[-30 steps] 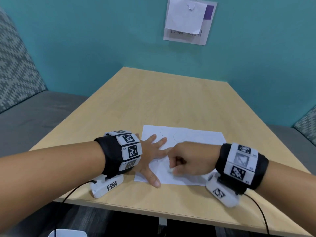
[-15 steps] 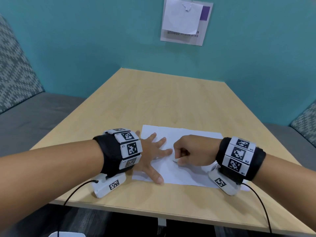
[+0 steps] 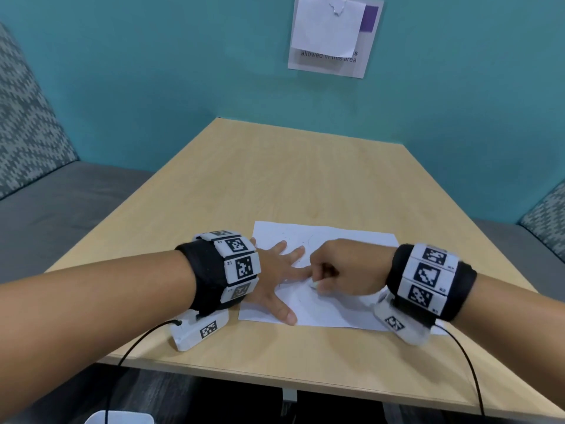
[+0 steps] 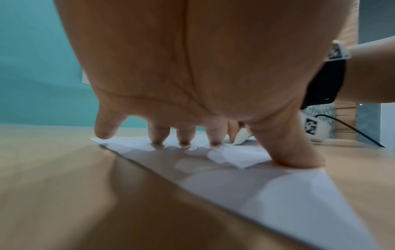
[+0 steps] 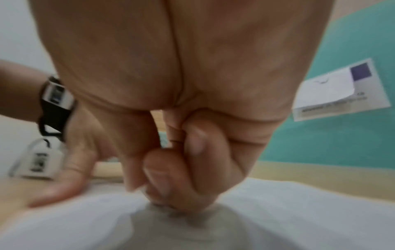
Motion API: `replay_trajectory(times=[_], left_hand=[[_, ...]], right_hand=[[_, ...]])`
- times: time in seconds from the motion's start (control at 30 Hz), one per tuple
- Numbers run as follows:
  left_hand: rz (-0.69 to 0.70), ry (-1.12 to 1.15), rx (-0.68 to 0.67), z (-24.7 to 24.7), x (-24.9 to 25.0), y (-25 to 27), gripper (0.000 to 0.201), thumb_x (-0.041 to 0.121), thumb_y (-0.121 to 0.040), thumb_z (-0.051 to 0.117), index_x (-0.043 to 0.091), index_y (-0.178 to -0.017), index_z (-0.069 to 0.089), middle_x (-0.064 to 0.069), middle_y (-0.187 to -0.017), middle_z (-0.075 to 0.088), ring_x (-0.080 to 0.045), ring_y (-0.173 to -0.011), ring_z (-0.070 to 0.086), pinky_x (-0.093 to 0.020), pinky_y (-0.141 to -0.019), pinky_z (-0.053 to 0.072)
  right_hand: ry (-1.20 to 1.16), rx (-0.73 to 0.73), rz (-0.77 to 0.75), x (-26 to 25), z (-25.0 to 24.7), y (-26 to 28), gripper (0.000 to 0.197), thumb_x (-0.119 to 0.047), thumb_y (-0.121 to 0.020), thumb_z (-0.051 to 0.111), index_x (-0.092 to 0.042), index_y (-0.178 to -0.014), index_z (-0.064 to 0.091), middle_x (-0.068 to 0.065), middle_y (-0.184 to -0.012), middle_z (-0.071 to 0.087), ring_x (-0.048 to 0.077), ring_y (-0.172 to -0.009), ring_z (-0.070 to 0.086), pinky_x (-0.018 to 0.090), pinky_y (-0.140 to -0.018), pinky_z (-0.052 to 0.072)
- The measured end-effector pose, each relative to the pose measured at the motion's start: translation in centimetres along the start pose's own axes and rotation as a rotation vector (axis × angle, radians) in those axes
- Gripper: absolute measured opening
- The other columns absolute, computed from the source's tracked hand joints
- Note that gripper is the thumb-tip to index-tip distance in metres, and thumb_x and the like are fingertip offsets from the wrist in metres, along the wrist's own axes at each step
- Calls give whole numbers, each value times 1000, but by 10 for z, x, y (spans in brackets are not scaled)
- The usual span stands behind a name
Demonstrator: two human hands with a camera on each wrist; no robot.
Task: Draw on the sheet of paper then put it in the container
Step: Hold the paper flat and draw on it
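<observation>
A white sheet of paper [image 3: 345, 240] lies flat near the front of the wooden table [image 3: 290, 179]. My left hand [image 3: 275, 272] rests on its left part with fingers spread and straight, and the fingertips [image 4: 183, 143] press the paper [image 4: 299, 194] down. My right hand [image 3: 342, 270] is curled in a fist round a small white drawing tool [image 3: 315, 284], whose tip touches the sheet just right of my left index finger. The left wrist view shows that white tip [image 4: 240, 137]. In the blurred right wrist view the right hand [image 5: 181, 160] hides the tool. Faint marks show on the paper.
A teal wall [image 3: 153, 87] with a posted notice [image 3: 333, 35] stands behind the table. Grey benches [image 3: 61, 209] with patterned backs flank it on both sides. A white object [image 3: 119, 419] peeks in at the bottom left edge, below the table. Cables trail from both wrist cameras.
My right hand has shifted slightly up the sheet, away from the near edge, still gripping the tool. The left hand stays pressed on the paper.
</observation>
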State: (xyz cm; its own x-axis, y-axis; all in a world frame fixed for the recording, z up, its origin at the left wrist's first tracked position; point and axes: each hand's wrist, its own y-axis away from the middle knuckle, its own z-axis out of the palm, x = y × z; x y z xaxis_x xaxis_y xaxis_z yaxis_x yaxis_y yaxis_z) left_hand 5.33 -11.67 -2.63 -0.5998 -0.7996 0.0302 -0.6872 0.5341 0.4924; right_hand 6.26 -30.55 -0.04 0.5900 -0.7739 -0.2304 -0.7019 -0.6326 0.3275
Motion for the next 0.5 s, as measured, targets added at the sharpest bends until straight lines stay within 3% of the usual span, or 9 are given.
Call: replay_trajectory(times=[0.1, 0.17, 0.27, 0.4, 0.5], left_hand=[[14, 36, 40, 3, 0, -1, 87, 71, -84, 59, 54, -152, 9, 5, -165, -21, -26, -152, -17, -72, -113, 2], [1, 19, 21, 3, -1, -2, 92, 72, -83, 57, 53, -153, 0, 5, -165, -22, -27, -152, -17, -72, -113, 2], [-14, -11, -1, 3, -1, -4, 100, 75, -83, 54, 53, -151, -15, 4, -164, -24, -29, -152, -17, -73, -112, 3], [-5, 33, 34, 4, -2, -4, 92, 72, -82, 58, 58, -151, -2, 5, -164, -23, -26, -152, -18, -72, -113, 1], [-14, -2, 3, 4, -2, -5, 98, 75, -82, 55, 54, -151, -12, 5, -164, -24, -28, -152, -18, -72, -113, 3]], right_hand=[[-51, -100, -121, -19, 14, 4, 3, -25, -88, 60, -22, -86, 59, -13, -71, 54, 5, -65, 50, 26, -68, 46], [-24, -61, -66, -8, 6, 0, 8, -25, -88, 61, -25, -81, 58, -14, -70, 53, 6, -64, 48, 24, -68, 42], [25, 27, 27, 11, -6, -5, 10, -25, -88, 63, -17, -81, 61, -12, -70, 53, 9, -64, 47, 26, -68, 39], [-39, -83, -136, -12, 15, 3, 6, -24, -88, 59, -20, -90, 61, -14, -71, 55, 4, -64, 49, 22, -67, 42], [5, -3, 6, 5, -1, -3, 14, -26, -88, 62, -15, -94, 67, -8, -77, 60, 12, -70, 52, 27, -71, 46]])
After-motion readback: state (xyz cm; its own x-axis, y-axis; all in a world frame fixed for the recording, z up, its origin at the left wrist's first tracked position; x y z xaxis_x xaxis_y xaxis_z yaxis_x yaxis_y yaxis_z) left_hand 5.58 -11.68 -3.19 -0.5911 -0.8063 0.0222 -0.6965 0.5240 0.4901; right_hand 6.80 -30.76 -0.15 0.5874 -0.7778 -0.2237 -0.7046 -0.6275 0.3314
